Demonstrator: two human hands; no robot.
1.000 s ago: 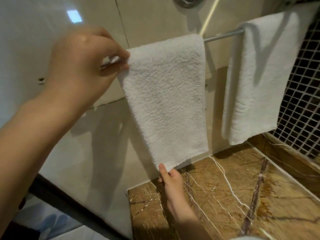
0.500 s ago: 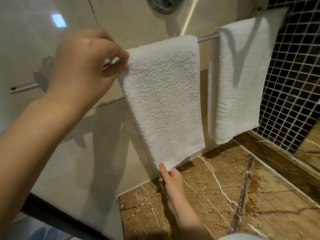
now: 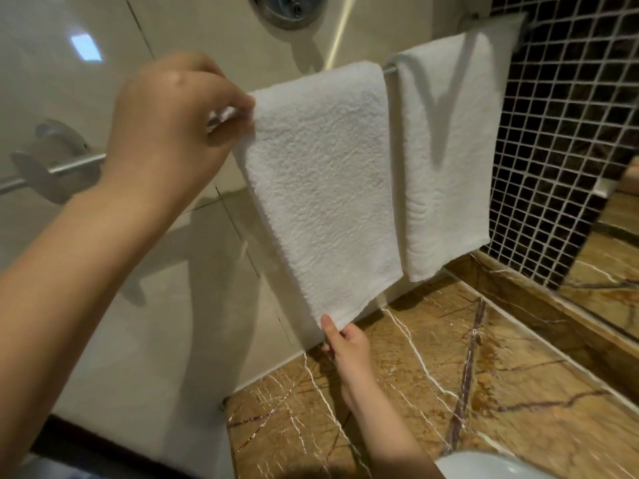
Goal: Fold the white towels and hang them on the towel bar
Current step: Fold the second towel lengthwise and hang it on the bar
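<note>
A folded white towel (image 3: 321, 188) hangs over the metal towel bar (image 3: 74, 164) on the cream tiled wall. My left hand (image 3: 173, 122) pinches the towel's top left corner at the bar. My right hand (image 3: 345, 344) grips its bottom left corner from below. A second folded white towel (image 3: 446, 150) hangs on the same bar just to the right, almost touching the first. The bar is mostly hidden behind the towels and my left hand.
A brown marble counter (image 3: 484, 392) lies below the towels. Dark mosaic tiles (image 3: 567, 133) cover the wall at right, with a mirror edge (image 3: 615, 236) beside them. A round chrome fitting (image 3: 287, 8) sits above the bar. A white basin rim (image 3: 491, 464) shows at the bottom.
The first towel has shifted right along the bar, closing the gap to the second towel. Both hands keep their hold on its corners. The view has turned left, showing the bar's left bracket.
</note>
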